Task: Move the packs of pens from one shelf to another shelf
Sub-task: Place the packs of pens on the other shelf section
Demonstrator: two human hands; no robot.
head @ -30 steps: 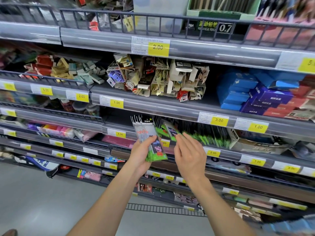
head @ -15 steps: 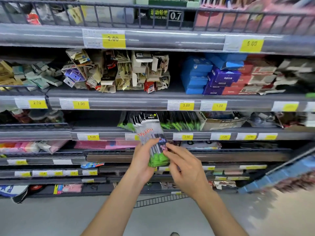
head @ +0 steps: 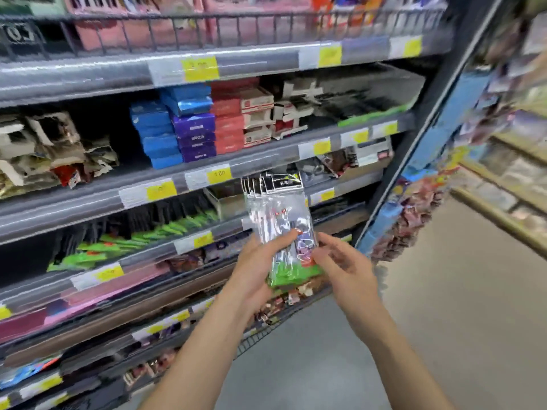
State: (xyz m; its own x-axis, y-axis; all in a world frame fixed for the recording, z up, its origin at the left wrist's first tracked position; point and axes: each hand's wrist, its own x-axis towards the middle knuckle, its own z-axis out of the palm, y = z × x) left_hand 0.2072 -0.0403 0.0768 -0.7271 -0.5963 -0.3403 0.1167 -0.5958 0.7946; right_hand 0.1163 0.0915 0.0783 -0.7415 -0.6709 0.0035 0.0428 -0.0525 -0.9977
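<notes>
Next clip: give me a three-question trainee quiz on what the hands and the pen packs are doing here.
1. True or false: the packs of pens lie on a shelf.
2. Which hand grips the packs? A) left hand B) right hand C) neither
3. Fill in: the lower end of the packs is coloured ____.

Key: 1 false, they are held up in front of the shelves; 2 A, its thumb lies across the front; 3 green.

Blue boxes (head: 157, 134) beside purple boxes (head: 196, 137)
</notes>
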